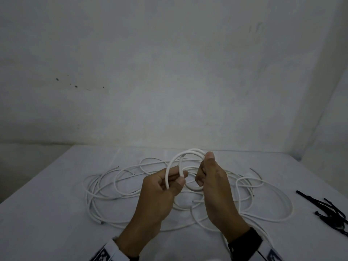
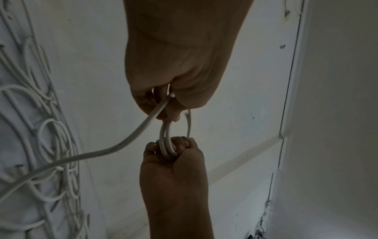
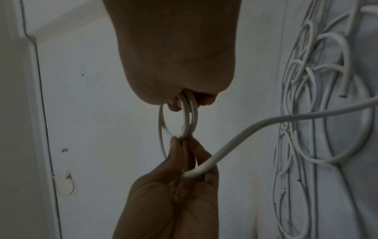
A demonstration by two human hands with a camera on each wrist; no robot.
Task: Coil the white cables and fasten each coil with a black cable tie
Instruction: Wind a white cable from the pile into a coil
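I hold a small coil of white cable [image 1: 194, 150] upright above the table between both hands. My left hand [image 1: 179, 178] pinches the coil's left side between thumb and fingers. My right hand [image 1: 202, 174] grips the right side with curled fingers, thumb up. In the left wrist view the coil [image 2: 166, 135] spans from my left hand [image 2: 171, 110] to my right hand [image 2: 174, 148]. The cable's tail [image 2: 122, 142] trails from my left hand to the loose white cables [image 1: 120, 193] on the table. The right wrist view shows the coil [image 3: 187, 116] and tail [image 3: 255, 126] too.
A bundle of black cable ties [image 1: 331, 208] lies at the table's right edge. The white table [image 1: 56, 213] stands against a pale wall, with another wall close on the right. Tangled cable loops spread across the table's middle beneath my hands.
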